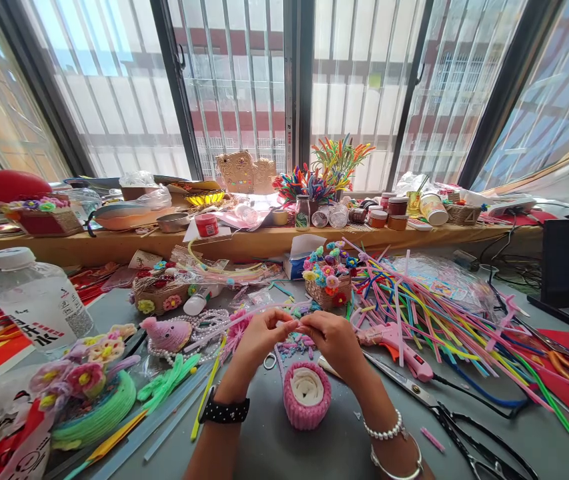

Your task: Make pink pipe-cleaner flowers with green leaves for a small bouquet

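My left hand (263, 339) and my right hand (333, 339) meet above the desk, thumbs and forefingers pinched together. What lies between the fingertips is too small and covered to make out. Just below them stands a pink ribbed cup-shaped piece (308, 415), made of fuzzy stems, with a rolled white filling (307, 387) inside. A lilac pipe cleaner (280, 363) rises from its left rim toward my hands. Short cut pink and purple pieces (300, 345) lie behind it. A small metal ring (269, 361) sits beside my left wrist.
To the right lie large scissors (427, 399), a pink glue gun (414, 360) with its cord, and a heap of colored pipe cleaners (444, 320). A water bottle (39, 300), a green flowered piece (95, 410) and glue sticks (174, 407) occupy the left. A flower basket (329, 291) stands behind.
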`<state>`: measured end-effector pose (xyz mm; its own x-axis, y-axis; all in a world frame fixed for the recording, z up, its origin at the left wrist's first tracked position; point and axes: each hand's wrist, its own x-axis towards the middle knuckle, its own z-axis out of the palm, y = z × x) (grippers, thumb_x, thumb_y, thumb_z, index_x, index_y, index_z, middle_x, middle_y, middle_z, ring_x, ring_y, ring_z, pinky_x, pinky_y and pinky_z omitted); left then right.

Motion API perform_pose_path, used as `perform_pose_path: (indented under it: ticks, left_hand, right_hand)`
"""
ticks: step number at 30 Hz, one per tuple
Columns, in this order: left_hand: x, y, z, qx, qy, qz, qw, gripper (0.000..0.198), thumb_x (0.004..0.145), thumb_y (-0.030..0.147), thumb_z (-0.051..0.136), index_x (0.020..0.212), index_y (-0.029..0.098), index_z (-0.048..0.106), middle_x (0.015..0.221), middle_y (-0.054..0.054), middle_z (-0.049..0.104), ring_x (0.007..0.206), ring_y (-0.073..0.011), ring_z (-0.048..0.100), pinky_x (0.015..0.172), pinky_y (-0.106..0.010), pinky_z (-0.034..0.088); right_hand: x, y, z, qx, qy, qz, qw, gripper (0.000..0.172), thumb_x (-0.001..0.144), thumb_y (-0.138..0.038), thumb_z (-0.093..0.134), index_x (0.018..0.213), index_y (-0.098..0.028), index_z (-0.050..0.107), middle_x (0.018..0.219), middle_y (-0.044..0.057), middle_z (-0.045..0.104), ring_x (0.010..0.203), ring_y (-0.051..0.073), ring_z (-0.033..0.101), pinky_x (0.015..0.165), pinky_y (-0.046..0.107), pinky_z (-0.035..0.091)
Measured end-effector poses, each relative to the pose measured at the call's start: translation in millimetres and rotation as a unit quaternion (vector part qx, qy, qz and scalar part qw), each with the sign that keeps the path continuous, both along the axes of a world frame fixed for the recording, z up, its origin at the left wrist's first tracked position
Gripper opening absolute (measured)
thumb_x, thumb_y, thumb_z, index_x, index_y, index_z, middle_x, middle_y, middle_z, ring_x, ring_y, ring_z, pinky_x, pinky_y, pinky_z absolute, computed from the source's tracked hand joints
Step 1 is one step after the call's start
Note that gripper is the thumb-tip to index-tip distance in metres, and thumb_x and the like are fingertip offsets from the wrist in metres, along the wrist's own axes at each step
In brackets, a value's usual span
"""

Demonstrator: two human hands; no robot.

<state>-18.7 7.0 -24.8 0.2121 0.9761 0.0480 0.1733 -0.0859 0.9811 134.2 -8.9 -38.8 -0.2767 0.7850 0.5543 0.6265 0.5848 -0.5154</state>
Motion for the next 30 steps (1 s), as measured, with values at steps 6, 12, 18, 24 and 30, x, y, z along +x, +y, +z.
perform_pose_path:
  ticks: [6,12,18,24,30]
  left_hand:
    - [0.0,-2.7,4.5,-0.014,-0.018,-0.018,1.0,0.027,0.058,0.035,0.064,0.071,0.013,0.054,0.064,0.002,0.053,0.058,-0.0095,0.049,0.057,-0.022,0.039]
    - [4.7,-8.0,9.7,0.169,0.096,-0.026,0.981,0.021,0.072,0.036,0.051,0.074,0.016,0.055,0.073,-0.001,0.056,0.07,-0.0136,0.051,0.065,-0.024,0.039]
    - [4.8,-10.3,8.2,0.183,0.094,-0.022,0.978,0.022,0.075,0.037,0.049,0.075,0.015,0.053,0.064,0.001,0.051,0.06,-0.0107,0.046,0.057,-0.021,0.037]
    - [7.8,-8.3,4.9,0.162,0.05,0.023,0.985,0.024,0.073,0.038,0.051,0.076,0.015,0.052,0.063,0.001,0.05,0.057,-0.0104,0.045,0.052,-0.02,0.036]
    - [10.0,-10.0,7.8,0.273,0.178,0.011,0.945,0.022,0.077,0.035,0.046,0.071,0.016,0.056,0.071,-0.002,0.056,0.068,-0.0138,0.05,0.065,-0.024,0.036]
  right_hand:
    - [0.5,-0.8,1.4,0.023,0.012,0.005,1.0,0.026,0.081,-0.034,0.043,0.077,-0.018,0.064,0.068,0.005,0.06,0.064,0.015,0.053,0.059,0.024,0.038]
    - [5.5,-2.1,6.1,-0.034,0.133,0.033,0.99,0.022,0.076,-0.034,0.052,0.074,-0.016,0.063,0.067,0.004,0.062,0.06,0.014,0.053,0.056,0.023,0.039]
    - [6.4,-4.5,11.2,-0.119,0.246,0.057,0.96,0.024,0.067,-0.038,0.06,0.075,-0.016,0.06,0.063,0.001,0.058,0.052,0.01,0.048,0.049,0.021,0.039]
    - [11.7,0.0,7.8,-0.185,0.356,0.092,0.911,0.026,0.073,-0.04,0.052,0.08,-0.015,0.058,0.057,0.0,0.056,0.044,0.008,0.046,0.041,0.02,0.037]
    - [12.0,2.2,5.0,-0.161,0.359,0.065,0.917,0.024,0.074,-0.038,0.051,0.071,-0.015,0.056,0.052,-0.002,0.053,0.04,0.008,0.044,0.038,0.019,0.036]
